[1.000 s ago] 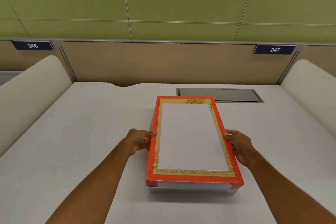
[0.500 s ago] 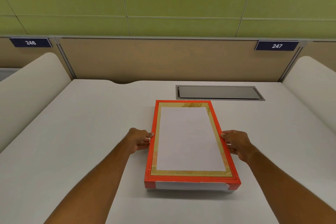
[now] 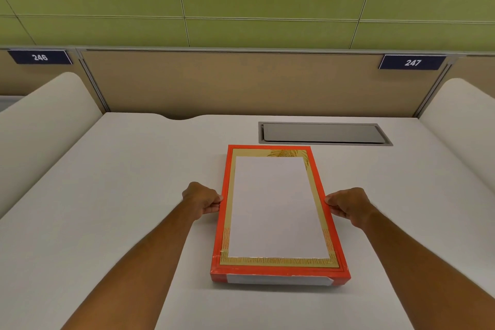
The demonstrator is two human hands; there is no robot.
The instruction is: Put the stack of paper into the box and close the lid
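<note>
Judged nearly done: lid (image 3: 278, 206) lying flat on the box (image 3: 278, 280) in the middle of the surface (image 3: 107, 195), paper presumably hidden inside, left hand (image 3: 202, 201) and right hand (image 3: 348, 205) each with grip pinching a long lid edge, only release left.

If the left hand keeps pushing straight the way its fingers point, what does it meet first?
The left hand points right, and its fingertips already sit against the left long edge of the red lid. So the lid's side comes first. The right hand holds the opposite edge.
</note>
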